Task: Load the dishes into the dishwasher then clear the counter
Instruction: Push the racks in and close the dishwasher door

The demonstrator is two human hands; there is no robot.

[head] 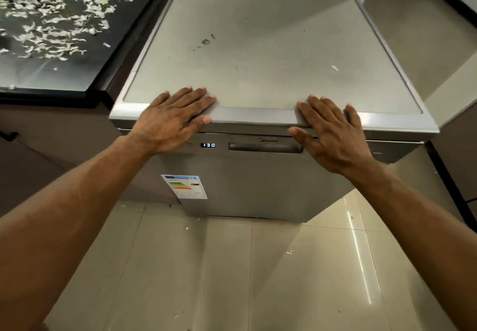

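Head view, centre frame: I see the dishwasher [258, 47] with its door closed and its display [208, 145] reading 130. My left hand [175, 116] and right hand [333, 134] lie flat on its front top edge, fingers straight and spread, holding nothing. Upper left, the black worktop [85, 72] is strewn with white scraps [51, 28].

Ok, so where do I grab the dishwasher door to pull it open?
Take the dark recessed handle, the wide horizontal slot at the top of the door, just right of the lit display. Come from the front and hook your fingers into it: it faces you, so it likely pulls outward. Your right hand, lying flat just above it, is nearest.
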